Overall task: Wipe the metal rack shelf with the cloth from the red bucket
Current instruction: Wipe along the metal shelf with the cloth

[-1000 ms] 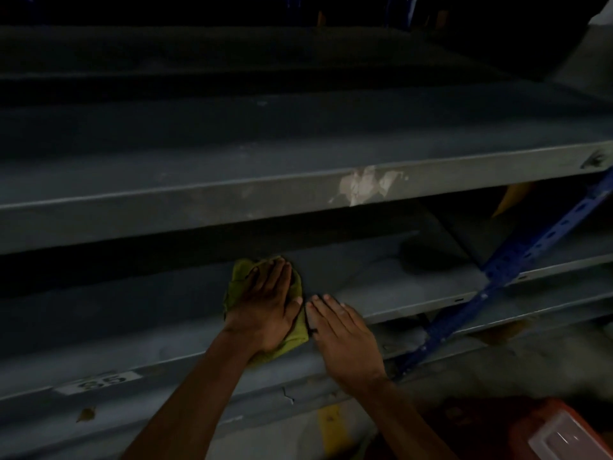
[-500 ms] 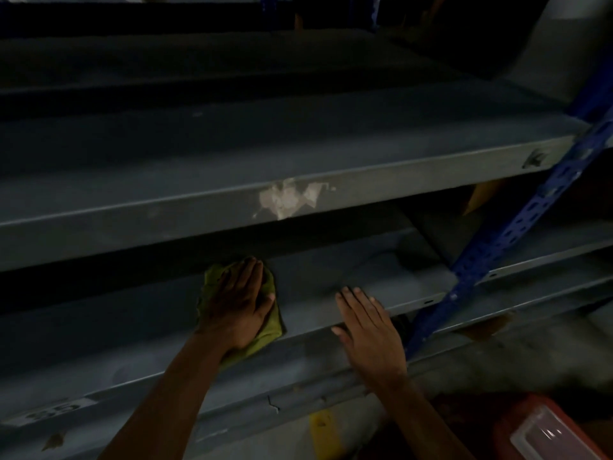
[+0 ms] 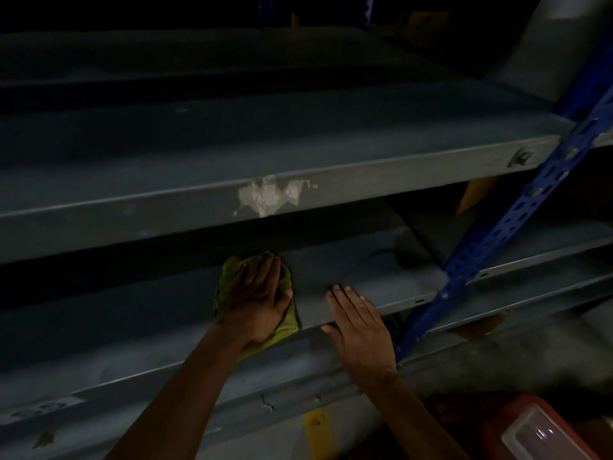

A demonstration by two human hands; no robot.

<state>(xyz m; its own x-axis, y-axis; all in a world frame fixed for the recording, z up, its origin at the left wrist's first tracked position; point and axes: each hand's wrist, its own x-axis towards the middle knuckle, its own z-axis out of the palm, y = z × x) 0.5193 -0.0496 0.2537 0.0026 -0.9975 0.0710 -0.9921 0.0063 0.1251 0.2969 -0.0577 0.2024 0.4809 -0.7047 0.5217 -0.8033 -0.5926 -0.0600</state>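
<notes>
- My left hand [image 3: 257, 302] lies flat, fingers together, pressing the yellow-green cloth [image 3: 288, 322] onto the lower metal shelf [image 3: 348, 277]. An open palm spreads the pressure over more of the rag, which suits wiping better than a pinch would.
- The cloth is bunched under that palm, at about 6 o'clock from the scraped paint patch [image 3: 270, 195] on the lip of the upper shelf [image 3: 132, 210]. Its edges show beyond my fingertips at 12 o'clock and by my wrist at 6 o'clock, where it laps over the front lip.
- My right hand [image 3: 360, 333] is empty, fingers straight and close, laid on the front edge at 3 o'clock from the cloth, near it but not touching. I judge it is there to brace me as I lean in.
- The red bucket [image 3: 517, 413] sits on the floor at about 5 o'clock from my right hand, cut off by the frame corner; a clear plastic container [image 3: 544, 436] rests on or in it, I cannot tell which.
- The blue perforated upright [image 3: 517, 210] crosses at 2 o'clock and hides the shelf joint behind it.
- The light is poor: the back of the lower shelf sits in the shadow of the upper one, so I cannot tell how much is already clean.
- A pale label [image 3: 39, 408] on the lip at 8 o'clock is too blurred to read.
</notes>
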